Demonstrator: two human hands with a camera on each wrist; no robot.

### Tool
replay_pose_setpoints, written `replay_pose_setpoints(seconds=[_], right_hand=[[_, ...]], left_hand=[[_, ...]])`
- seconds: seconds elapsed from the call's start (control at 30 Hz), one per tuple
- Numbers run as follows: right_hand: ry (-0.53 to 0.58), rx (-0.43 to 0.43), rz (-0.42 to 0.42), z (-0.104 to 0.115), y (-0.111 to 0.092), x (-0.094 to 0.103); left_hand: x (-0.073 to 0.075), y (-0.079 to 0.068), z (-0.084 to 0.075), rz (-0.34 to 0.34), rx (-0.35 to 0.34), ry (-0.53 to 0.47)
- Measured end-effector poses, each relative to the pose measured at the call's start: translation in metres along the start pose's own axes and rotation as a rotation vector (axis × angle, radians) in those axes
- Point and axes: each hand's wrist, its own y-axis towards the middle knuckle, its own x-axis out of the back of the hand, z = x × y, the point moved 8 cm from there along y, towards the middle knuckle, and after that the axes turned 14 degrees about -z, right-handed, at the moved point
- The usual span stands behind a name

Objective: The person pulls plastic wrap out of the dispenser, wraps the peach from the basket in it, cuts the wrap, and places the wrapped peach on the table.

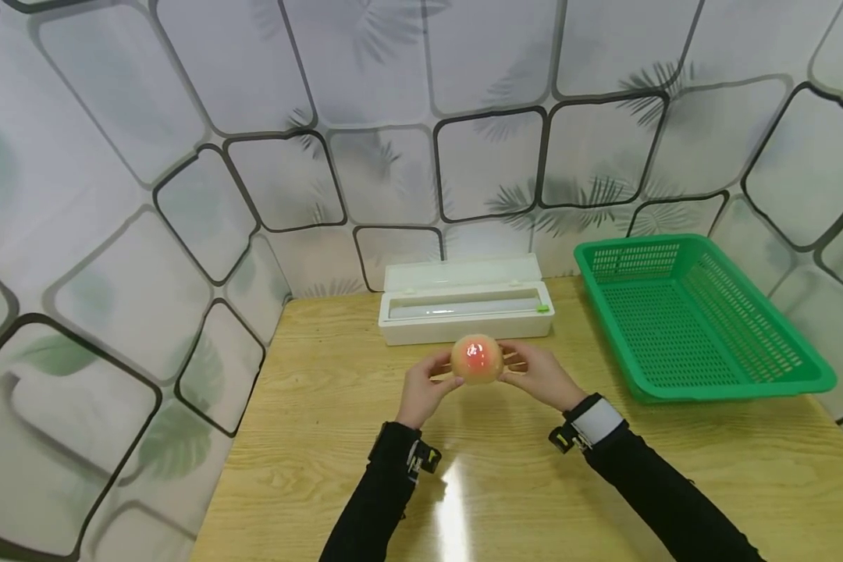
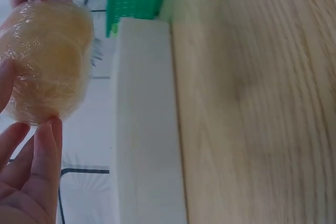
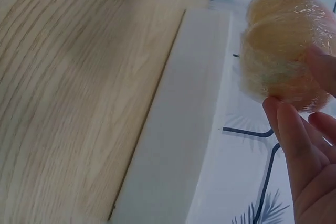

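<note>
A peach (image 1: 477, 359) wrapped in clear cling film is held up above the table, its red side facing upward. My left hand (image 1: 425, 384) grips its left side with fingertips and thumb. From the right, my right hand (image 1: 539, 376) pinches the opposite side. Both wrist views show wrinkled film drawn around the yellowish peach (image 2: 50, 59), with a cleft visible in the right wrist view. Just behind the hands stands a white cling film dispenser (image 1: 464, 328), its lid (image 1: 464, 273) raised and a roll (image 1: 464, 309) inside.
A green plastic basket (image 1: 716, 392) stands at the right rear, with nothing seen inside. The light wooden table (image 1: 309, 437) reaches back to a patterned wall covering (image 1: 386, 179). A small green piece (image 1: 542, 308) sits at the dispenser's right end.
</note>
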Motion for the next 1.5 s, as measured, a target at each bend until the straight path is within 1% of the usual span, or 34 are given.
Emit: replay_pose_setpoints(seconds=[0.1,0.17,0.27,0.33,0.4,0.47,0.6,0.67,0.77,0.9,1.07,1.17,1.3,1.37,1.5], right_hand=[[-0.06,0.008,0.029,-0.012,0.001,-0.008],[-0.093,0.007,0.056,-0.021,0.001,-0.014],[-0.131,-0.019,0.097,-0.033,0.0,-0.025],[-0.161,-0.035,0.128,-0.04,0.0,-0.032],[-0.19,-0.062,0.15,-0.047,-0.001,-0.038],[-0.222,-0.082,0.167,-0.052,-0.002,-0.043],[-0.245,-0.114,0.179,-0.061,-0.005,-0.05],[-0.248,-0.117,0.178,-0.064,-0.006,-0.051],[-0.248,-0.106,0.172,-0.067,-0.007,-0.053],[-0.245,-0.081,0.172,-0.065,-0.006,-0.053],[-0.242,-0.087,0.175,-0.061,-0.005,-0.053],[-0.237,-0.086,0.176,-0.06,-0.005,-0.052],[-0.241,-0.071,0.175,-0.06,-0.004,-0.052],[-0.249,-0.071,0.18,-0.061,-0.004,-0.052],[-0.291,-0.1,0.196,-0.064,-0.005,-0.05]], left_hand=[[-0.007,0.004,0.015,0.04,0.006,0.054],[-0.012,0.006,0.024,0.073,0.001,0.109],[-0.018,0.008,0.035,0.126,-0.015,0.203],[-0.021,0.009,0.041,0.147,-0.039,0.264],[-0.024,0.009,0.047,0.157,-0.04,0.299],[-0.025,0.009,0.052,0.156,-0.032,0.312],[-0.027,0.008,0.062,0.153,0.026,0.304],[-0.028,0.006,0.066,0.15,0.047,0.296],[-0.027,0.005,0.067,0.148,0.049,0.291],[-0.026,0.005,0.071,0.147,0.048,0.294],[-0.026,0.005,0.073,0.149,0.075,0.259],[-0.025,0.005,0.075,0.154,0.107,0.233],[-0.025,0.006,0.076,0.161,0.132,0.227],[-0.026,0.006,0.076,0.175,0.12,0.235],[-0.027,0.005,0.074,0.215,0.082,0.294]])
